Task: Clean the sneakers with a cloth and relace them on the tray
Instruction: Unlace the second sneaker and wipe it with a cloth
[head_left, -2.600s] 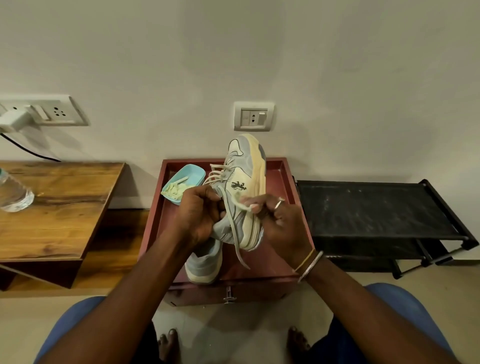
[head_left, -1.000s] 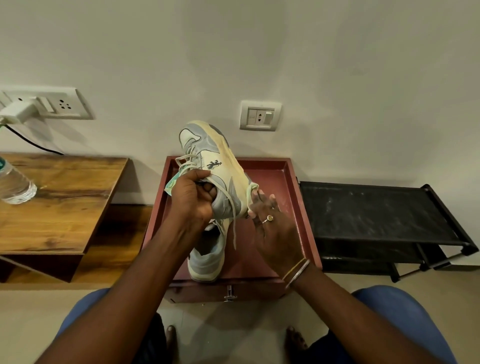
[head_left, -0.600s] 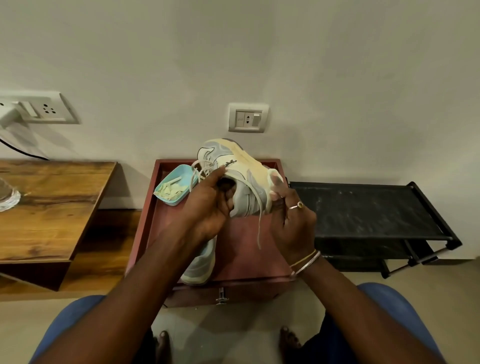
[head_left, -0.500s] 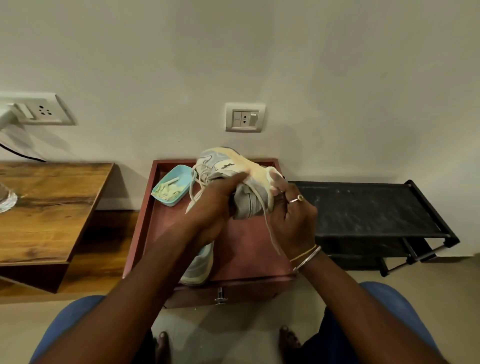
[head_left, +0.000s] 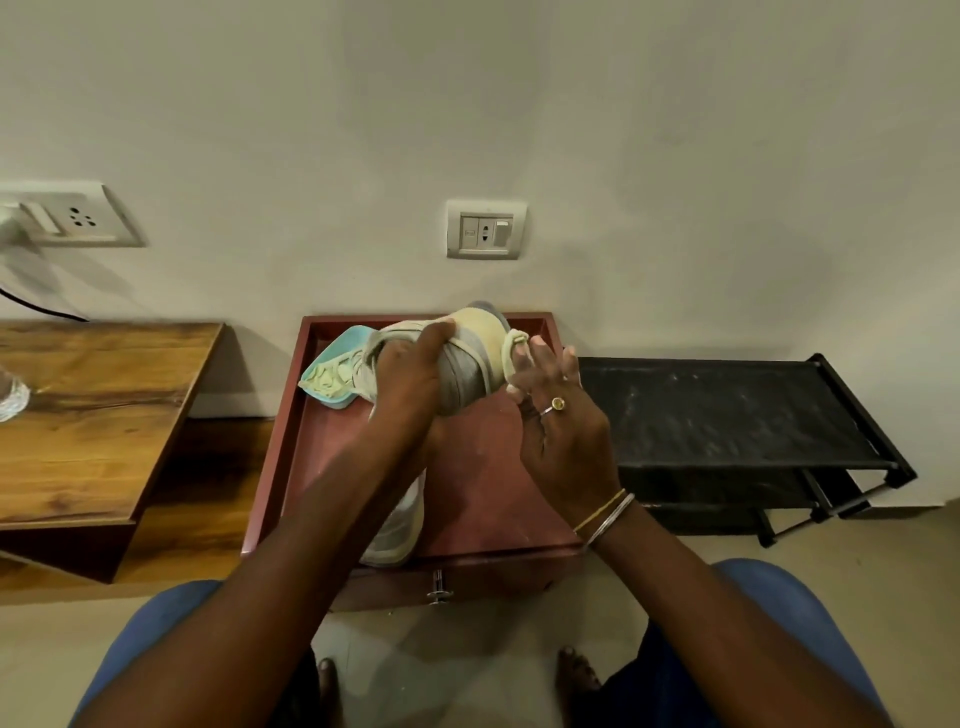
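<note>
Now my left hand (head_left: 408, 387) wraps over the top of a sneaker (head_left: 462, 358), fingers curled tight around its grey upper, thumb pressed along the pale sole edge. My right hand (head_left: 563, 441) sits at the shoe's right end, fingers spread and loose, their tips touching the cream heel tab (nothing gripped there). A ring shows on one right finger and two thin bangles circle that wrist. Both forearms reach forward from blue-clad knees.

The sneaker is held on its side above the far half of a dark red tray (head_left: 483, 499). A second sneaker (head_left: 397, 525) lies on the tray near its front edge, largely hidden by my left forearm. Behind my left hand a small blue dish (head_left: 327, 376) holds something pale and crumpled; I cannot tell what it is.

The tray is a shallow, raised-rim rectangle with a small metal latch on its front. A glossy wooden table (head_left: 93, 415) stands to the left, a matte black rack (head_left: 727, 415) to the right, and a socket (head_left: 485, 228) is on the plain wall behind.
</note>
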